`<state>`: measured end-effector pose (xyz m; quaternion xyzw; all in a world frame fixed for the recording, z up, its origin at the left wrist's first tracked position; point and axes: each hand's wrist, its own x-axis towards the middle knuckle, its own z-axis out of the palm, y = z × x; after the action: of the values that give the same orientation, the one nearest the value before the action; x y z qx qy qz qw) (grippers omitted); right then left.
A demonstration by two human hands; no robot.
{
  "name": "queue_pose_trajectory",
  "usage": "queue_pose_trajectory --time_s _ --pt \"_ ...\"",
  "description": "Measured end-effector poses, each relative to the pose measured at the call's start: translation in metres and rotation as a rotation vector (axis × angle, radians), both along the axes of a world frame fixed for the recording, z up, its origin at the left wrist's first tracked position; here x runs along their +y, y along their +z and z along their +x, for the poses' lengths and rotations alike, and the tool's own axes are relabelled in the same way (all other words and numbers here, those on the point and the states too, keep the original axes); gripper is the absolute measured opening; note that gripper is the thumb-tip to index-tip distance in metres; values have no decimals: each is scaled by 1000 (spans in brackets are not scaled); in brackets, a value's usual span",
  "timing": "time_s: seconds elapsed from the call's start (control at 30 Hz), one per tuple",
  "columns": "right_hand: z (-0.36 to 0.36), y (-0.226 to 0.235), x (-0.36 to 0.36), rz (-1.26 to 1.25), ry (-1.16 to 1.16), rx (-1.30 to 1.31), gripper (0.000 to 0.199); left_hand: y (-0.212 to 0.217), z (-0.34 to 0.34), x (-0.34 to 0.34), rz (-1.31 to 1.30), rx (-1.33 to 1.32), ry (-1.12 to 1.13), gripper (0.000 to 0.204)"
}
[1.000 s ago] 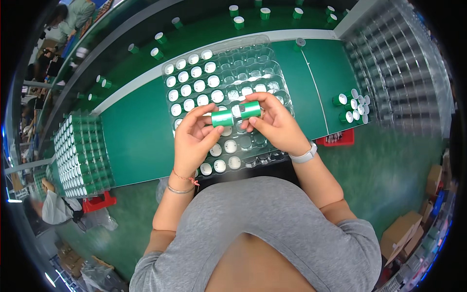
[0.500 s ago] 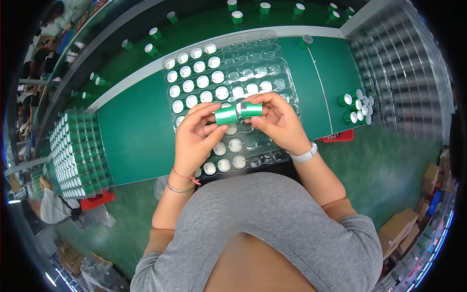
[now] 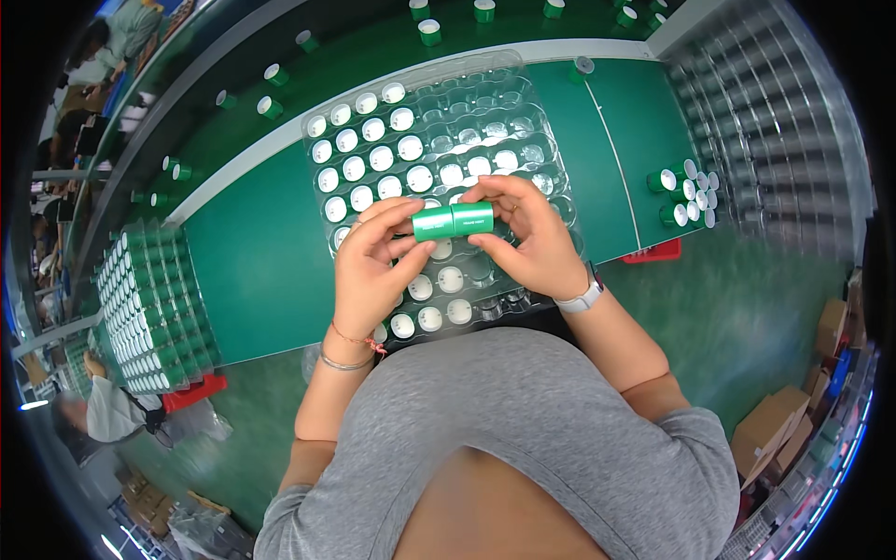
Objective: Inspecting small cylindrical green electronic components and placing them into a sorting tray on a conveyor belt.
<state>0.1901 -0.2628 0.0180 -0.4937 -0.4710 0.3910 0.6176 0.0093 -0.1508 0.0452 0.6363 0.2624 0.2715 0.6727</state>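
My left hand [image 3: 375,250] pinches a shiny green cylinder [image 3: 433,225] between thumb and fingers. A matching green cylinder [image 3: 474,218] is held at its outer end by my right hand [image 3: 530,241]. The two cylinders lie sideways, end to end, and their inner ends appear to touch. Light printing runs along both sides. Below my hands lies a clear plastic tray [image 3: 499,93] with rows of round pockets. White-topped pieces [image 3: 382,158] fill many pockets on its left side, and several more sit toward the middle and near edge. My hands hide part of the tray.
A green table [image 3: 252,261] carries the tray. Stacked filled trays [image 3: 140,308] stand at the left, and clear trays [image 3: 775,140] lean at the right beside several loose green cylinders [image 3: 689,196]. More cylinders [image 3: 429,34] stand on the green strip beyond the table's raised edge [image 3: 392,65].
My right hand has brought its cylinder left and slightly down against the other one, closing the gap. That cylinder has been turned, so its dark patch no longer shows. The view has shifted slightly.
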Motion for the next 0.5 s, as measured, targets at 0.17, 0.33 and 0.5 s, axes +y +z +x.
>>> queue_pose_trajectory --time_s 0.17,0.33,0.5 --pt "2 0 -1 -15 5 -7 61 -3 0 0 10 6 -10 43" --pt "3 2 -1 -32 11 19 60 -1 1 0 38 27 0 45" --pt "5 6 -2 -98 12 6 43 1 0 0 59 70 24 39"
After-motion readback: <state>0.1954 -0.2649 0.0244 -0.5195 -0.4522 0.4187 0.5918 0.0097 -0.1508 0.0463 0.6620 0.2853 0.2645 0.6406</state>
